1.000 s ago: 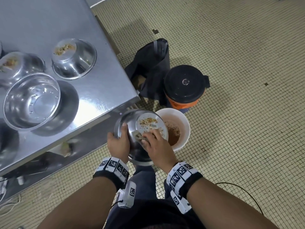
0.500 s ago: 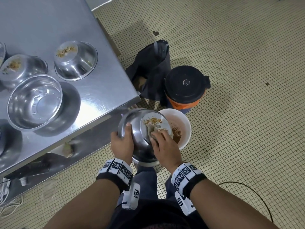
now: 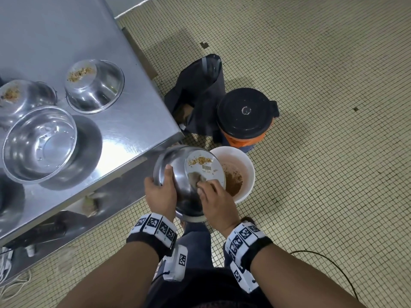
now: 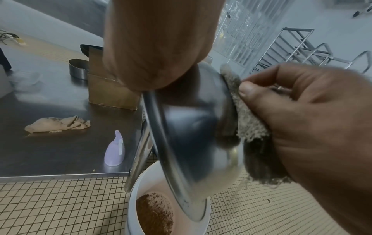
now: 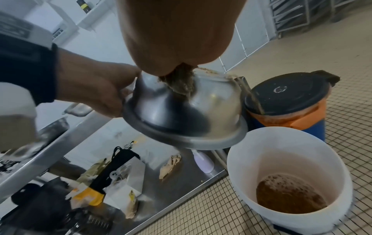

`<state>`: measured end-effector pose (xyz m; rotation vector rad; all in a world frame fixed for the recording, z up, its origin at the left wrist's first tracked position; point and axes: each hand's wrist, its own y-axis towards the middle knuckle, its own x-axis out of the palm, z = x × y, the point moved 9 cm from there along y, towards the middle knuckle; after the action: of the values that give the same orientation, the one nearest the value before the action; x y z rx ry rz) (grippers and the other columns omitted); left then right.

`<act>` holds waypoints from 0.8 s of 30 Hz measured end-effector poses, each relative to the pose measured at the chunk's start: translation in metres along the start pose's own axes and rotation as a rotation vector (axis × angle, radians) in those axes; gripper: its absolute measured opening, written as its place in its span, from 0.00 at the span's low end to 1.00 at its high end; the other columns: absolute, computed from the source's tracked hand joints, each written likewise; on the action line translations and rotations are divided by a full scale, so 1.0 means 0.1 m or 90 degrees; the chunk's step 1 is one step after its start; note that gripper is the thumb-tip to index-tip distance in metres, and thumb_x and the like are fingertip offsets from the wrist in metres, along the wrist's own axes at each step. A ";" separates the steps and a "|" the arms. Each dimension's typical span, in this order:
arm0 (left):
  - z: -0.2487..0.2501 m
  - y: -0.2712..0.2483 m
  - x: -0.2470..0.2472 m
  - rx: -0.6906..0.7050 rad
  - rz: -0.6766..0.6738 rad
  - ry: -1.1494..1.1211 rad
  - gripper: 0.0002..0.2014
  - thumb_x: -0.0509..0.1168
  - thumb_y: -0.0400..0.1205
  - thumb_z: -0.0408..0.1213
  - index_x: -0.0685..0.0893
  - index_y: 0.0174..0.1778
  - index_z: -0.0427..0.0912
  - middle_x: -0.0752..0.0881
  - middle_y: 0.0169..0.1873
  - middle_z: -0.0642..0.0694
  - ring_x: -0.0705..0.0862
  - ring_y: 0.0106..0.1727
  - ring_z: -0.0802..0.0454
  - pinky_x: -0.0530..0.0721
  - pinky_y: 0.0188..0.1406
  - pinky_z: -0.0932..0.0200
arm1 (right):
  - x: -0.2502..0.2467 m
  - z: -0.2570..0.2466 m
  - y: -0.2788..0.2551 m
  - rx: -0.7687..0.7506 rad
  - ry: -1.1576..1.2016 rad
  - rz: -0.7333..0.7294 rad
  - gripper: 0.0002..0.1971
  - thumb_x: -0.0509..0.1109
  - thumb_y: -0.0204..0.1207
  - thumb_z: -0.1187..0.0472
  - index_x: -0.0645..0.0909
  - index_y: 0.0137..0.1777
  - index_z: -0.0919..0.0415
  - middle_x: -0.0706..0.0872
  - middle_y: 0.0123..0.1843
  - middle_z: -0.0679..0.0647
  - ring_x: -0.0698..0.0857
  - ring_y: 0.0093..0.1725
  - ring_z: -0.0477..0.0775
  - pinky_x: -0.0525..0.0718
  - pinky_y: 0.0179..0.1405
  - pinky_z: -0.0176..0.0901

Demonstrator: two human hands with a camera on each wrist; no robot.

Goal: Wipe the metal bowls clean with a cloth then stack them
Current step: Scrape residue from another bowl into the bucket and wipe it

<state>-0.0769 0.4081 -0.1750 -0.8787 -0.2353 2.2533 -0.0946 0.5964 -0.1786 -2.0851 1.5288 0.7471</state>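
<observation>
Off the table corner, my left hand (image 3: 162, 187) grips the rim of an upturned, tilted metal bowl (image 3: 178, 172) above a white bucket (image 3: 249, 165). Brown crumbs (image 3: 200, 161) and a barcode sticker sit on its base. My right hand (image 3: 210, 192) pinches a grey-brown cloth (image 3: 195, 178) and presses it onto that base. The left wrist view has the cloth (image 4: 248, 120) against the bowl (image 4: 189, 135). In the right wrist view the cloth (image 5: 181, 82) lies on the bowl (image 5: 181, 111). On the steel table (image 3: 124, 121) stand two upturned bowls with crumbs (image 3: 94, 85) (image 3: 20, 96) and one upright bowl (image 3: 40, 143).
The bucket (image 5: 271, 159) holds brown residue at its bottom. A black-lidded orange container (image 3: 245, 116) and a dark bag (image 3: 200, 90) stand on the tiled floor behind it. On the table's lower shelf lie a lilac spray bottle (image 4: 114, 151) and a beige rag (image 4: 58, 125).
My right hand has rubbed the cloth forward over the bowl's base and back toward me. Crumbs now lie mostly at the far side. My left hand keeps its grip.
</observation>
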 end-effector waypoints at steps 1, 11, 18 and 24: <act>0.00 0.00 -0.01 0.000 0.001 -0.007 0.23 0.70 0.84 0.59 0.77 0.56 0.42 0.83 0.45 0.46 0.84 0.44 0.51 0.82 0.39 0.55 | 0.00 0.08 0.02 0.022 0.001 0.002 0.21 0.50 0.89 0.46 0.80 0.64 0.56 0.82 0.57 0.54 0.85 0.46 0.55 0.89 0.40 0.48; 0.05 -0.08 0.01 0.002 -0.023 -0.016 0.23 0.73 0.80 0.61 0.76 0.53 0.46 0.85 0.47 0.45 0.88 0.46 0.48 0.91 0.44 0.46 | -0.10 -0.22 0.22 -0.060 0.009 0.043 0.19 0.56 0.89 0.53 0.83 0.68 0.59 0.85 0.57 0.57 0.86 0.48 0.55 0.88 0.42 0.42; 0.02 -0.15 0.03 0.048 -0.048 0.007 0.23 0.76 0.77 0.63 0.80 0.49 0.47 0.89 0.43 0.45 0.91 0.44 0.44 0.93 0.43 0.42 | -0.16 -0.24 0.37 -0.072 -0.058 0.094 0.17 0.61 0.83 0.59 0.87 0.63 0.62 0.86 0.51 0.59 0.86 0.45 0.57 0.88 0.40 0.43; -0.08 -0.27 0.03 0.036 -0.046 -0.018 0.22 0.79 0.76 0.59 0.82 0.49 0.46 0.89 0.43 0.45 0.91 0.44 0.46 0.92 0.43 0.46 | -0.21 0.01 0.49 0.030 -0.031 0.074 0.15 0.64 0.83 0.62 0.87 0.64 0.61 0.86 0.55 0.60 0.87 0.51 0.62 0.89 0.52 0.55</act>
<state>-0.0584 0.4293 -0.1714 -0.7968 -0.2123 2.1958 -0.1471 0.5982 -0.1674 -1.9439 1.6360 0.7899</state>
